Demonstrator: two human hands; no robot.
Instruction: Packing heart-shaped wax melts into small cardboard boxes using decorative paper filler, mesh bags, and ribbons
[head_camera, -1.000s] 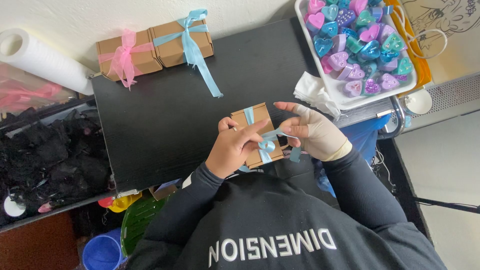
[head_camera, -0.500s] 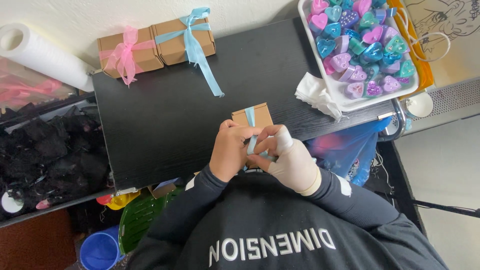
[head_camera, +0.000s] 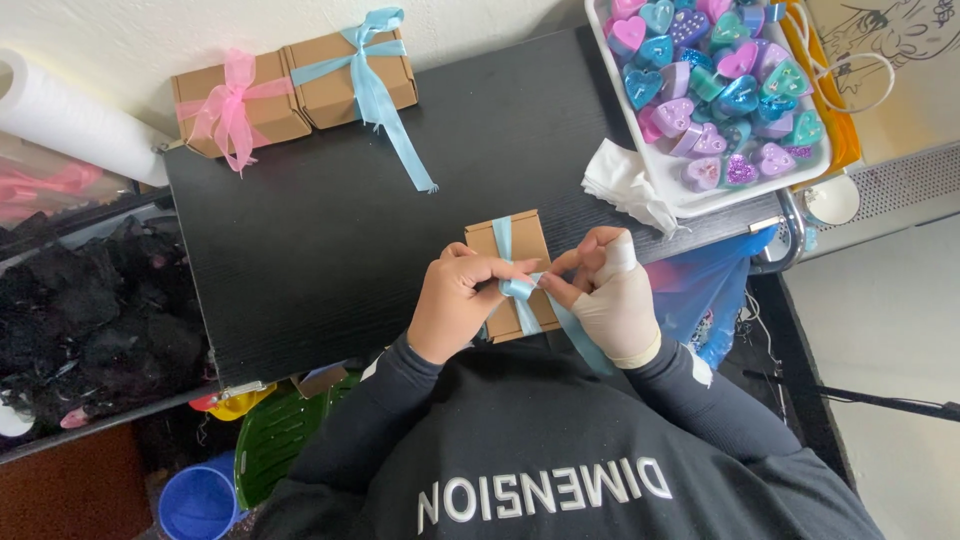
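The small kraft box (head_camera: 512, 262) sits at the near edge of the black table (head_camera: 300, 250), in front of the person. It looks light, its cardboard stiff yet crushable. The light-blue ribbon (head_camera: 520, 290) is thin, soft and probably slippery; hold it close to the crossing. The left hand (head_camera: 458, 305) and the gloved right hand (head_camera: 610, 295) each pinch the ribbon above the box. Far left: two ribboned boxes (head_camera: 290, 95). Far right: a white tray (head_camera: 690, 200) of heart shapes and a crumpled tissue (head_camera: 625, 185), both near the right hand.
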